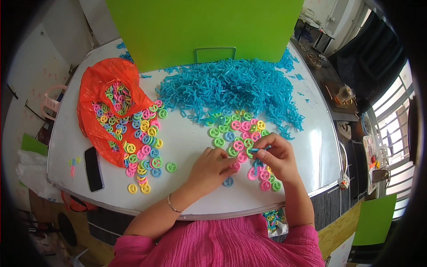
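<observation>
My left hand, a bracelet at its wrist, has its fingers closed at the edge of a small pink plastic wheel low over the white table. Between thumb and forefinger, my right hand pinches a small blue plastic piece. Around both hands lie loose pink, green, yellow and blue wheels. A few more blue pieces rest just under my right fingers. One blue wheel sits below my left fingertips.
A large heap of blue plastic pieces spreads before an upright green panel with a metal handle. At left, a red plastic bag spills many wheels. A black phone lies near the table's left edge.
</observation>
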`<act>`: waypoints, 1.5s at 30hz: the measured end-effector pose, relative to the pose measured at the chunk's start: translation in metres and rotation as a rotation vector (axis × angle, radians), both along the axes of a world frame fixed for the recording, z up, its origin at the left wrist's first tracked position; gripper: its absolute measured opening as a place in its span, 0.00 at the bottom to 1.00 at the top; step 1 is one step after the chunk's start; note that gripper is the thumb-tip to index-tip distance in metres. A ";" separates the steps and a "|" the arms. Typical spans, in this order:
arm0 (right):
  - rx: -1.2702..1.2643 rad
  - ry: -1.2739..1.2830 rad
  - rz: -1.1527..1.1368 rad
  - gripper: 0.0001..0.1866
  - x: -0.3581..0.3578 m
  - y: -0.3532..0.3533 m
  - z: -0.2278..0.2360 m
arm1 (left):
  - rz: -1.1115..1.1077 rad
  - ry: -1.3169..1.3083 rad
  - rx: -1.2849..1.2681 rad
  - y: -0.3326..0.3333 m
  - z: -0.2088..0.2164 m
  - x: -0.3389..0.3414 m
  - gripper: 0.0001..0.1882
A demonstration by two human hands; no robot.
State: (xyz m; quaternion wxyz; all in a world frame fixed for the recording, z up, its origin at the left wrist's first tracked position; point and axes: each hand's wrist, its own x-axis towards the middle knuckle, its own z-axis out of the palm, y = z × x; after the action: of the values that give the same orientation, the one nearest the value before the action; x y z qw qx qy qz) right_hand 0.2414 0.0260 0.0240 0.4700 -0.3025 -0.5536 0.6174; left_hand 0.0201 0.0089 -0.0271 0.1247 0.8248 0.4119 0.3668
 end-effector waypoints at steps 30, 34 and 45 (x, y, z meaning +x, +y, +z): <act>-0.033 -0.203 0.023 0.07 -0.042 -0.014 -0.027 | -0.017 -1.279 -1.293 -0.015 0.019 -0.007 0.09; -0.174 -0.172 0.026 0.07 -0.045 -0.014 -0.026 | 0.111 -1.251 -1.180 -0.016 0.022 -0.003 0.09; -0.267 -0.168 -0.033 0.08 -0.049 -0.014 -0.024 | 0.109 -1.054 -0.905 -0.025 0.018 0.008 0.09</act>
State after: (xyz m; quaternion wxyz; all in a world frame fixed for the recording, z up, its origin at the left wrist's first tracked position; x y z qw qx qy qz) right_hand 0.1920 0.0118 -0.0005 0.3879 -0.4220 -0.4988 0.6501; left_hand 0.0283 -0.0163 -0.0093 0.6210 0.3817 0.4496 0.5163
